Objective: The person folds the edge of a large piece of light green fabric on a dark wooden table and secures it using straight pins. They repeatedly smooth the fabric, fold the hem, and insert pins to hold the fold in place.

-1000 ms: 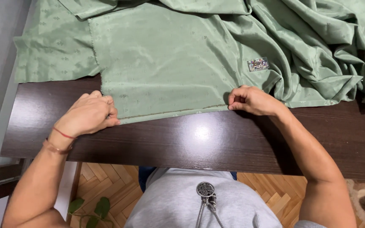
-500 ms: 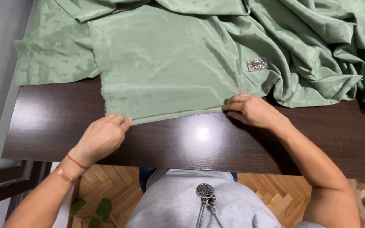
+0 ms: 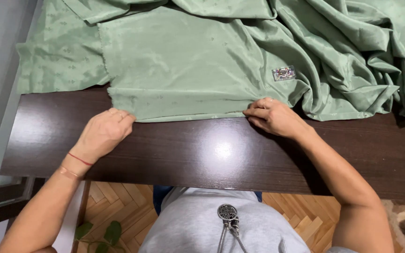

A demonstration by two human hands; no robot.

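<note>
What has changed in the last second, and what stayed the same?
The left hand drew back toward the table's near edge, then returned to the green fabric's hem, which now lies nearer the person. The right hand kept pinching that hem. The small clear box stayed put.

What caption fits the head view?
Both hands, left hand and right hand, pinch the near edge of green fabric on a dark table.

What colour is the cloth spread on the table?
Pale sage green with a faint woven motif; the cloth shows best in the head view.
</note>
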